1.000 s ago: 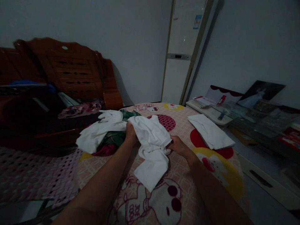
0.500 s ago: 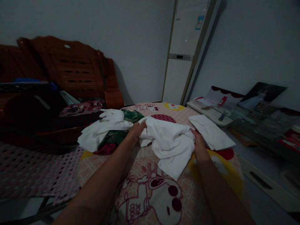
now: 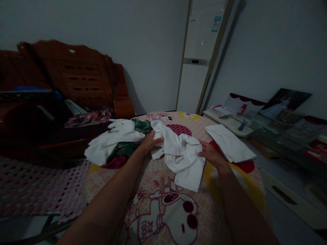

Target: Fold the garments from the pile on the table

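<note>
A crumpled white garment (image 3: pixel 184 154), its exact kind unclear, lies bunched on the round table between my hands. My left hand (image 3: pixel 150 142) is closed on its left side, the thumb lying over the cloth. At the right edge, my right hand (image 3: pixel 212 153) touches the fabric with thumb and fingers apart. Left of my left hand lies a loose heap of clothes: a white garment (image 3: pixel 109 144) over green cloth (image 3: pixel 126 149) and dark red cloth (image 3: pixel 119 161). A flat, folded white garment (image 3: pixel 230 143) rests on the table's right side.
A patterned tablecloth (image 3: pixel 153 177) with cartoon dogs covers the table. A wooden bench (image 3: pixel 84 75) and a woven pink seat (image 3: pixel 38 183) stand at left. At right is a glass-topped cabinet (image 3: pixel 278 129) with papers (image 3: pixel 219 111); behind stands a tall white air conditioner (image 3: pixel 195 85).
My right hand has shifted left and its fingers have parted. The garment between my hands is more bunched, its right edge moved inward. My left hand stays near the same place, its thumb further over.
</note>
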Demonstrator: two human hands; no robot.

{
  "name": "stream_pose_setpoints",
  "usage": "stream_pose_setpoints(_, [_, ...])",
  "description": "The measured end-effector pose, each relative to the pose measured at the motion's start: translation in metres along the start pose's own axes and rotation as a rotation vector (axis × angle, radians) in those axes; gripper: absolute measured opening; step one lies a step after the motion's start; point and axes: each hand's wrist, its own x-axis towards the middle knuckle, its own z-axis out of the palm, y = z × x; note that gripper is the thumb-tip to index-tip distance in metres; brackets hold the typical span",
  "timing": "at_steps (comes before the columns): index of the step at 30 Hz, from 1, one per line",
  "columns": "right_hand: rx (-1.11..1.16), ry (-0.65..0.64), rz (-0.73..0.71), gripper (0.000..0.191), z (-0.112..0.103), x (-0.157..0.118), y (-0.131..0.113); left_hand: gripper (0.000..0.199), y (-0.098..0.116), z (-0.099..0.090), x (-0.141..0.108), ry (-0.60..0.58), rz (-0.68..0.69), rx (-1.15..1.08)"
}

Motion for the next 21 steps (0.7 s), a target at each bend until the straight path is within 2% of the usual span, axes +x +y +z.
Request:
stream_pose_setpoints(2, [0.043, 0.219, -0.058, 0.071, -0.004, 0.008, 0.007, 0.032, -0.005, -0.003, 0.001, -0.100, 0.038, 0.238])
stream_pose_setpoints(4, [0.094, 0.463, -0.155, 0.064, -0.010, 0.014, 0.014, 0.019, -0.010, -0.004, 0.003, -0.149, 0.084, 0.364])
stream_pose_setpoints(5, [0.118, 0.554, -0.198, 0.061, -0.013, 0.017, 0.017, 0.013, -0.011, -0.003, 0.004, -0.140, 0.112, 0.382])
stream_pose_setpoints(7, [0.154, 0.647, -0.248, 0.057, -0.019, 0.020, 0.022, 0.006, -0.010, 0.001, 0.005, -0.050, 0.145, 0.347])
stream_pose_setpoints(11, [0.242, 0.696, -0.239, 0.049, -0.025, 0.021, 0.026, 0.024, 0.007, 0.013, 0.001, 0.207, 0.062, 0.020])
stream_pose_setpoints(13, [0.282, 0.701, -0.239, 0.047, -0.024, 0.021, 0.025, 0.035, 0.016, 0.016, -0.002, 0.243, 0.000, -0.154])
stream_pose_setpoints(15, [0.288, 0.671, -0.245, 0.045, -0.022, 0.020, 0.023, 0.042, 0.019, 0.015, -0.003, 0.245, -0.039, -0.222])
stream_pose_setpoints(17, [0.278, 0.623, -0.216, 0.040, -0.019, 0.018, 0.021, 0.044, 0.015, 0.011, -0.002, 0.315, -0.053, -0.153])
stream_pose_setpoints(19, [0.236, 0.548, -0.145, 0.034, -0.015, 0.014, 0.018, 0.047, 0.007, 0.006, 0.000, 0.425, -0.038, 0.011])
stream_pose_setpoints(21, [0.114, 0.450, -0.067, 0.032, -0.011, 0.011, 0.016, 0.053, 0.000, 0.003, 0.002, 0.488, 0.009, 0.196])
